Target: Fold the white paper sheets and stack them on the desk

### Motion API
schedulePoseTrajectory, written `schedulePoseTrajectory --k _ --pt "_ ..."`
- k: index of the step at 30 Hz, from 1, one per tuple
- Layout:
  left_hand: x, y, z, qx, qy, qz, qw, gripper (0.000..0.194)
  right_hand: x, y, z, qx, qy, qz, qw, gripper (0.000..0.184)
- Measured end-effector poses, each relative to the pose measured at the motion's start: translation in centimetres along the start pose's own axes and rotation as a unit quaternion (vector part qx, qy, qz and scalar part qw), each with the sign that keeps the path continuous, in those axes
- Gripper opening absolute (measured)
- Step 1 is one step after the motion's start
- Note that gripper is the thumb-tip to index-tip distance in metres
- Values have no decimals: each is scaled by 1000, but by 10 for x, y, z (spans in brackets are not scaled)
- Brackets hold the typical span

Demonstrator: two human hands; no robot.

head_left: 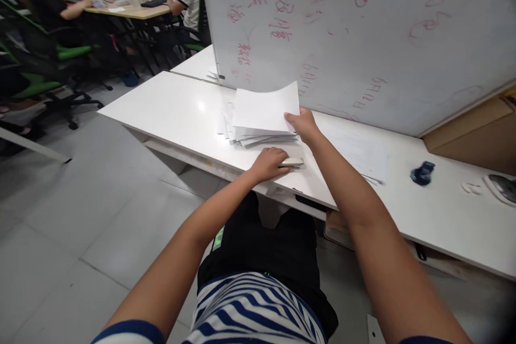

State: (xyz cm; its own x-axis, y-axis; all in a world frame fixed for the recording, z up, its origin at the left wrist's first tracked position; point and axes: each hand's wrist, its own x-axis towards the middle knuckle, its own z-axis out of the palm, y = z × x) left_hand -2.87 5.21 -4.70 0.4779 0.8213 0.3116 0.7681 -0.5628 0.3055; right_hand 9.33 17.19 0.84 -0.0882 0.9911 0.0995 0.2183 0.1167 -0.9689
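Head camera: a loose stack of thin white paper sheets (pixel 258 138) lies on the white rectangular surface (pixel 169 110), and everything else is placed from it. At the stack's right edge, the right hand (pixel 304 124) pinches the large white top sheet (pixel 264 109), thumb above; its far right corner curls upward. Just in front of the stack, the left hand (pixel 271 164) has its fingers closed around a small, pale, elongated stapler-like tool (pixel 293 162).

The paper looks light and floppy, easy to crease and apt to slide sheet over sheet; a side edge or corner, pinched flat, seems the best hold. The tool looks stiff, smooth and fairly light, best gripped around the middle of its body.

There is one such tool and one stack, its sheets too overlapped to count. Right of the stack lies one spread of flat printed papers (pixel 358 153), number unclear; farther right are one dark blue crumpled-looking object (pixel 422 173), one small white item (pixel 471 188) and one round-ended, dark-faced object (pixel 502 188). Behind the stack stands one whiteboard (pixel 355 37) with red writing. Far left, beyond the stack, two people sit at one desk (pixel 137 11).
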Motion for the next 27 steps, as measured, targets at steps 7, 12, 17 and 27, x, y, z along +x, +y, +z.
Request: schedulePoseTrajectory --k 7,12,17,27 --pt "-2 -2 2 -3 33 -7 999 33 9 34 26 -177 48 13 983 59" --pt "-6 -4 0 -48 35 -27 998 58 -29 49 -50 -338 71 -169 923 57" --pt "9 -1 -4 72 -34 -30 996 51 -88 87 -140 -362 50 -112 924 47" --pt "63 3 10 76 -19 -54 995 53 -102 109 -161 -397 60 -122 908 39"
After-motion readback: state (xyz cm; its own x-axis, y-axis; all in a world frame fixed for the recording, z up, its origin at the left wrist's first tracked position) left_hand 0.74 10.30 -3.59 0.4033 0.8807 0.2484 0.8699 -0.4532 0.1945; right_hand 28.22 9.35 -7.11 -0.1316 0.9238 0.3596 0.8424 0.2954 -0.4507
